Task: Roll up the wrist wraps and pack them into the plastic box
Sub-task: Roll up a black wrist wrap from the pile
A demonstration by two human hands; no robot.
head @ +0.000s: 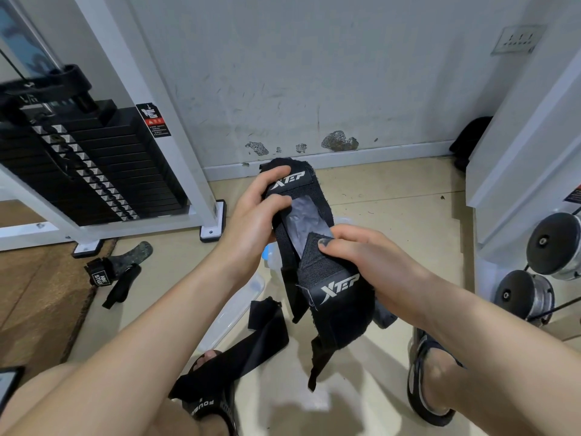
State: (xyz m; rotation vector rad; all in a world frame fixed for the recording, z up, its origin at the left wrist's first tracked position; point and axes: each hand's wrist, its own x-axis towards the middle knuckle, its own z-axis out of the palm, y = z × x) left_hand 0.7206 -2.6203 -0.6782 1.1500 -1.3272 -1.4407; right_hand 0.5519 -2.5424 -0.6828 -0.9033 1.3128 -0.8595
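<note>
Black woven wrist wraps (317, 253) held above the floor (377, 199), long axis running away from the body, far end up, frayed tails hanging. Left hand (251, 221) fingers curled round far end; right hand (371, 256) pinching near end. Clear plastic box (239, 305) on floor below, partly hidden.

Soft, even indoor light, faint shadows on the floor (361, 196), wide-angle bending at edges.
</note>
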